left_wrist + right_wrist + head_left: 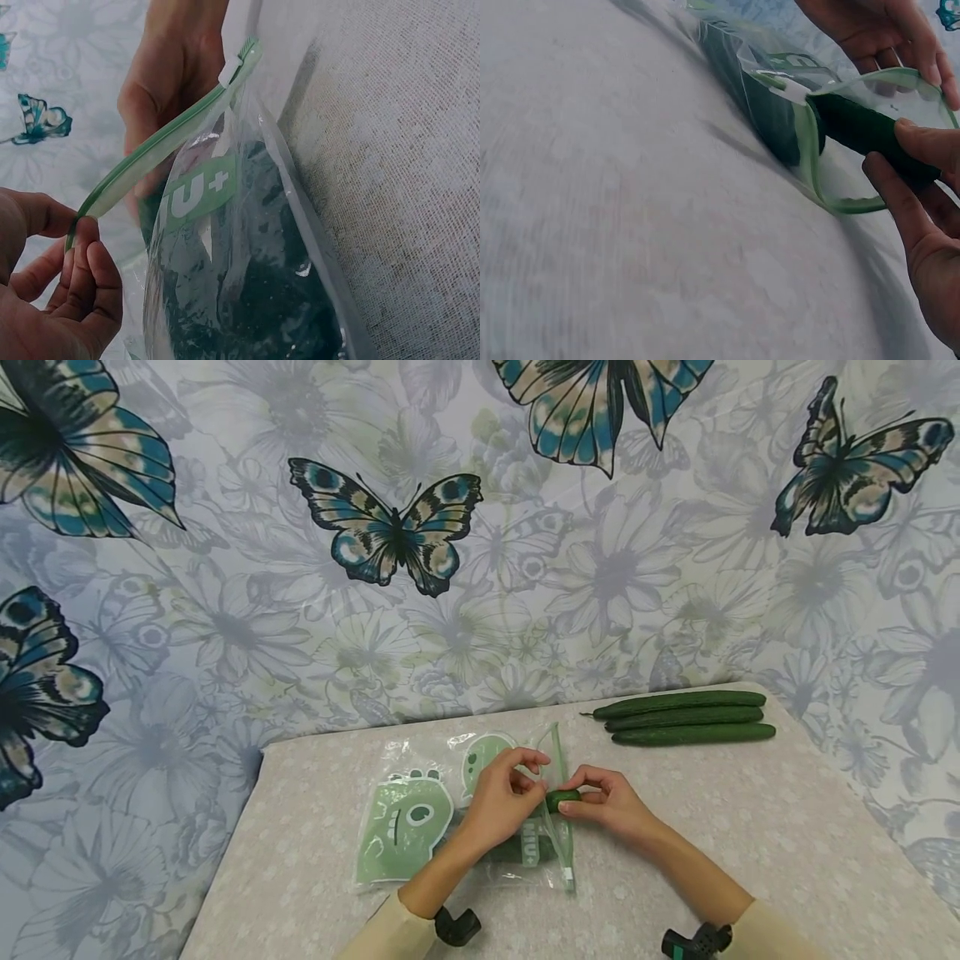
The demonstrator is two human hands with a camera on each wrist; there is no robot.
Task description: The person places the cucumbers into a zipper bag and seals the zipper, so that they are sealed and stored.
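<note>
A clear zip bag (405, 831) with green dinosaur prints and a green zip edge lies on the table, its mouth facing right. In the left wrist view, the left hand (64, 277) pinches the green zip edge (142, 154). The right hand (611, 806) grips the end of a cucumber (564, 799), whose other end passes through the open mouth into the bag; the right wrist view shows this cucumber (862, 131) between thumb and fingers of the right hand (934, 225). Another cucumber (769, 109) lies inside the bag, close to the table.
Three long cucumbers (690, 717) lie side by side at the back right of the table (300, 827). Behind the table hangs a cloth (600, 610) with butterflies and flowers.
</note>
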